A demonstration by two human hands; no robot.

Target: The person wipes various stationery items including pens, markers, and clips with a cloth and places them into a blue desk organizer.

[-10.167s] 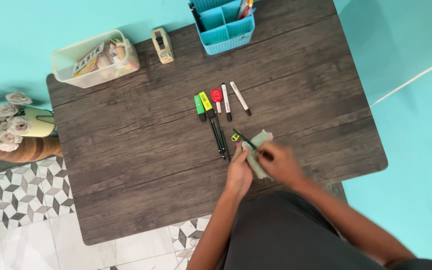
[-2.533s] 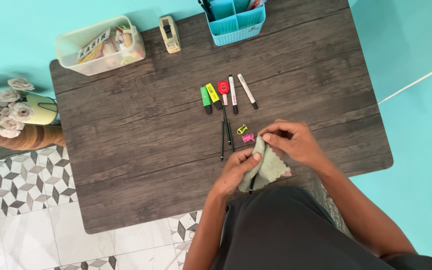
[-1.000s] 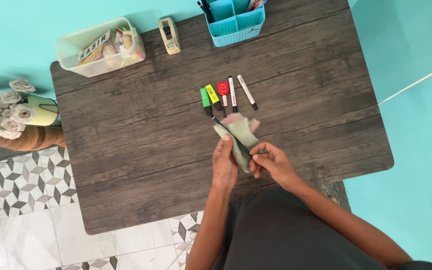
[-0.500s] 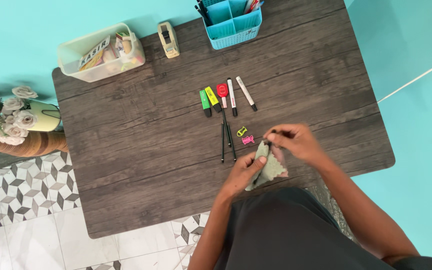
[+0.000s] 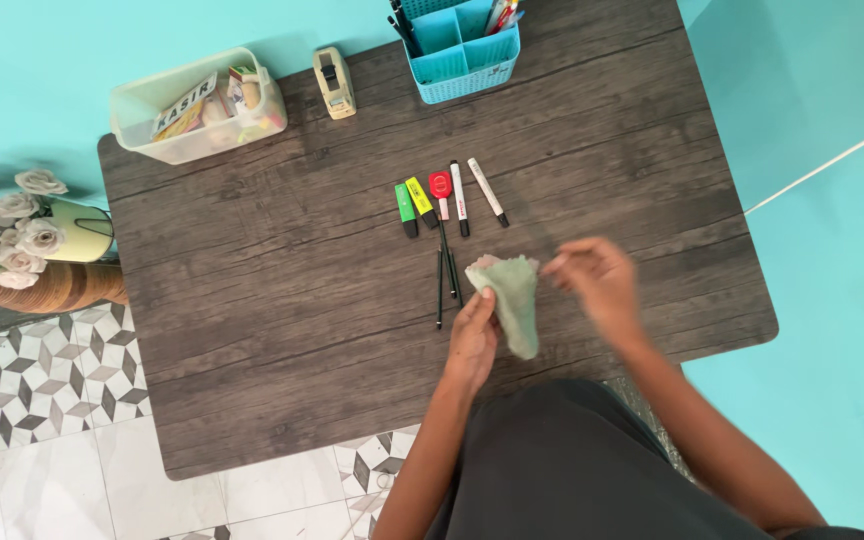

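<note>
A pale green cloth [image 5: 512, 298] is gripped in the left hand [image 5: 474, 340] near the table's [image 5: 252, 330] near edge, the blurred right hand [image 5: 597, 280], its grip unreadable, is held beside it, and markers [image 5: 447, 200] lie mid-table, bare wood lying leftward.

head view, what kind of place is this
Probably a home desk or small stationery corner: a dark wood-grain table with a blue pen organizer, a tape dispenser and highlighters laid out.
</note>
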